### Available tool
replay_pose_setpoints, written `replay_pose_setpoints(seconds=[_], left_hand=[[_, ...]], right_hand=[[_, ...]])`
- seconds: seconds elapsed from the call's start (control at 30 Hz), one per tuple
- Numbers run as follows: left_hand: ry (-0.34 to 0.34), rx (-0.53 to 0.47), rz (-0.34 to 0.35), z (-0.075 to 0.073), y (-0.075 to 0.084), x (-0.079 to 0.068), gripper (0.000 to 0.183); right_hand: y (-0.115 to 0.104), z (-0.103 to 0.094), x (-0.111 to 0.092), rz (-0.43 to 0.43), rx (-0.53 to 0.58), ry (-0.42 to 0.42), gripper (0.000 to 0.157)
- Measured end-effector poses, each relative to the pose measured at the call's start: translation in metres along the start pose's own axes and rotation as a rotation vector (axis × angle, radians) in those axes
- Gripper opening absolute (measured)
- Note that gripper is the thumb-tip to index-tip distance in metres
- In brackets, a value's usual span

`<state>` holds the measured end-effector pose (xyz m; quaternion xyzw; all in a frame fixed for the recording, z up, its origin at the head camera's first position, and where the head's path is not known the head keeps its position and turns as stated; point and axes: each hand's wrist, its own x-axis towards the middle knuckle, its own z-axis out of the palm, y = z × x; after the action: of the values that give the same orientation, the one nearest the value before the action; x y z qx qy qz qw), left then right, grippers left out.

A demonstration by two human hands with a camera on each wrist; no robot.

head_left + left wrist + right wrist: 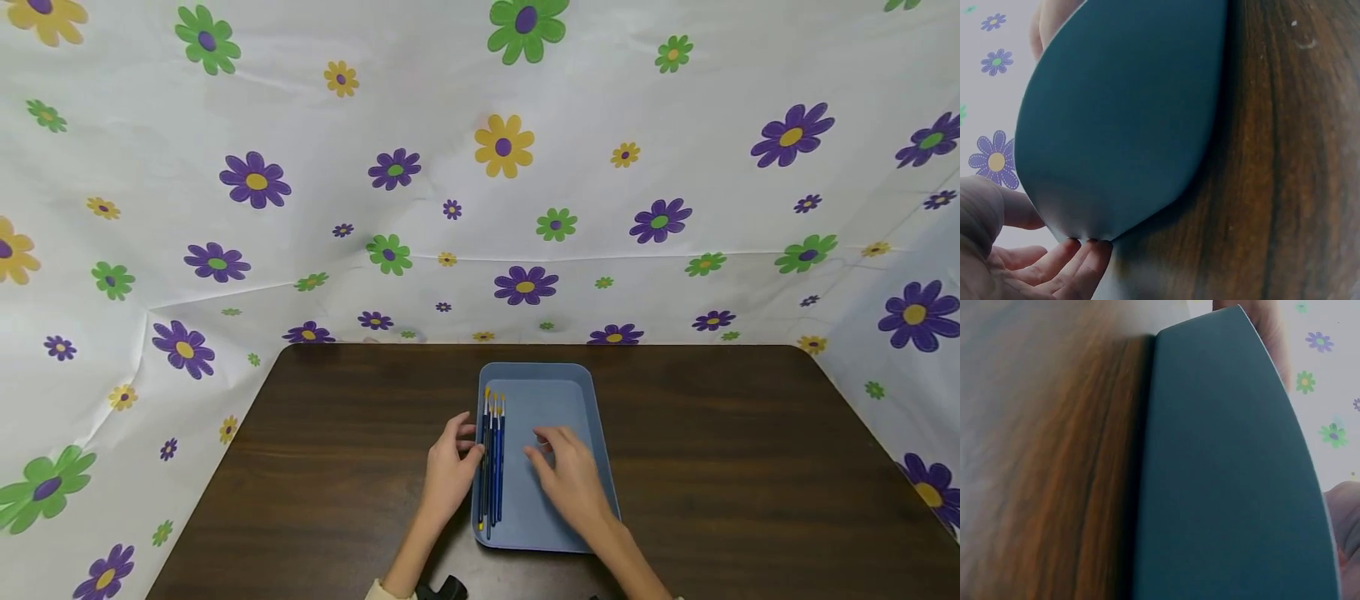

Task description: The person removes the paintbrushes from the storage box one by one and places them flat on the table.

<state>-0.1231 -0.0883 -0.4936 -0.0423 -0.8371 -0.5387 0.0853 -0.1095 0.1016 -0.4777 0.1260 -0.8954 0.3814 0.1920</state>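
A blue-grey tray [551, 467] lies lengthwise on the table. Several paintbrushes [492, 467] with dark blue handles and yellow bristles lie side by side along its left wall, bristles toward the far end. My left hand [450, 471] holds the tray's left rim: in the left wrist view the fingertips [1094, 259] press the outer wall and the thumb reaches over the edge. Over the tray's right half hovers my right hand [570, 475], its fingers loosely bent and nothing visible between them. In the right wrist view the tray wall [1229, 456] hides most of that hand.
The tray stands on a dark wood-grain table [360, 417]. A white sheet [442, 117] printed with flowers hangs behind the table and at its sides. A black object [452, 588] shows near the left wrist at the bottom edge.
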Motion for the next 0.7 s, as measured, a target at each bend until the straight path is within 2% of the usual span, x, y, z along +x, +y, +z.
replay_pose_setpoints(seconds=[0.17,0.3,0.5,0.7], left_hand=[[0.009,-0.029,-0.014,0.000,-0.002,0.001,0.051],[-0.002,-0.048,-0.043,0.000,-0.001,0.002,0.049],[-0.006,-0.078,-0.077,0.001,0.000,0.003,0.042],[0.001,-0.068,-0.088,0.001,-0.001,0.004,0.036]], right_hand=[[-0.003,0.010,0.008,0.100,0.131,-0.089,0.022],[-0.004,0.017,0.012,0.177,0.189,-0.139,0.022],[-0.004,0.022,0.015,0.245,0.235,-0.199,0.023],[-0.008,0.025,0.019,0.265,0.225,-0.223,0.026]])
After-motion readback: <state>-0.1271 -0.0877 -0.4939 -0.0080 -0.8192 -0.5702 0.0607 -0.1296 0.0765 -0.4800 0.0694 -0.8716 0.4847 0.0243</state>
